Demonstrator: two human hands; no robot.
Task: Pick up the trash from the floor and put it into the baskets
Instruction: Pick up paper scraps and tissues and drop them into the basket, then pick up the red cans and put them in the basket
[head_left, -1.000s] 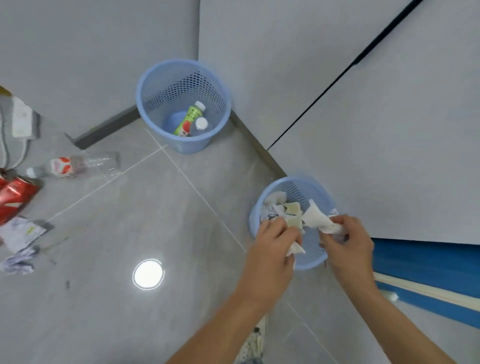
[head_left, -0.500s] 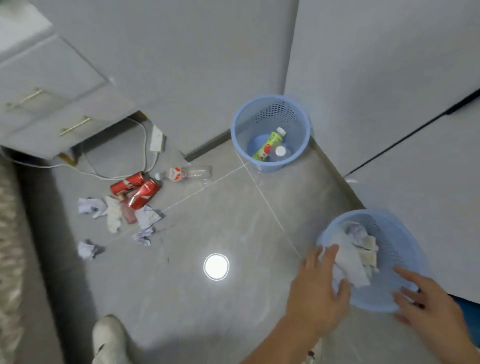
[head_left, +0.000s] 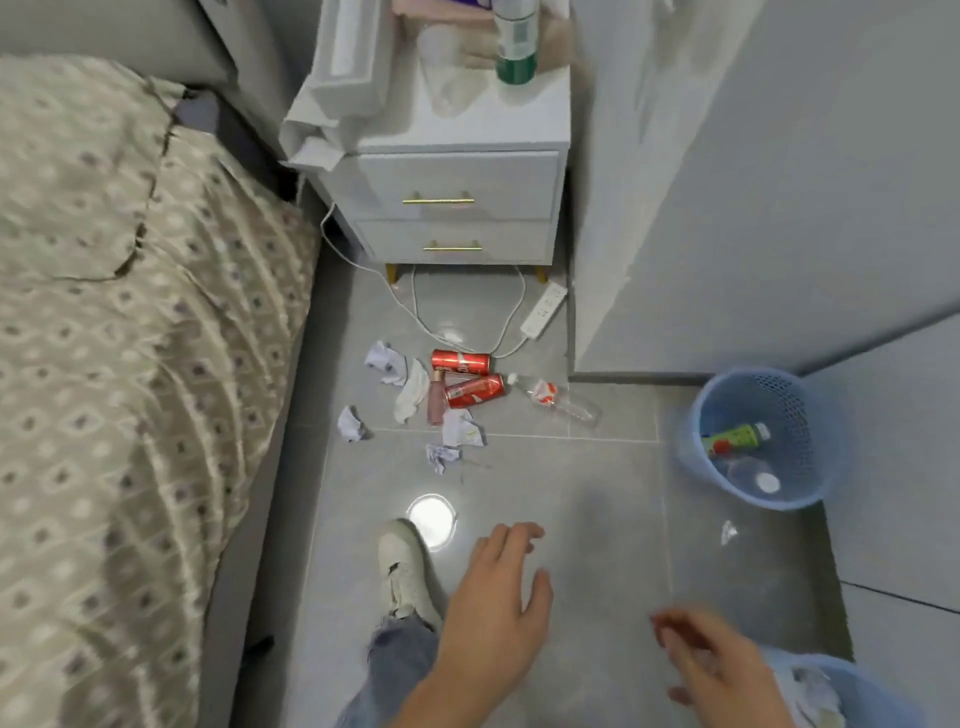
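Hovering low in the frame, the left hand hangs over the floor with fingers spread and relaxed, holding nothing. The right hand, at lower right and blurred, also looks loose-fingered and empty. Both seem free for the next pickup. Just right of the right hand, at the bottom right corner, the near basket shows crumpled paper inside, so it appears to be the one taking paper. A shoe and trouser leg stand left of the left hand, pointing toward the litter.

Further up on the right, the far basket sits by the wall and holds a green bottle and a clear one, which suggests it collects containers. A small scrap lies on the floor below it.

Mid-frame, well apart from both hands, the remaining trash is bunched together: paper wads, a white tissue, a pink bottle, two red cans lying side by side, and a clear bottle on its side to their right. Sorting looks partly done, with this heap left.

Beyond, a power strip and its cords trail under the nightstand, whose surface carries bottles and a bag. The bed fills the left.
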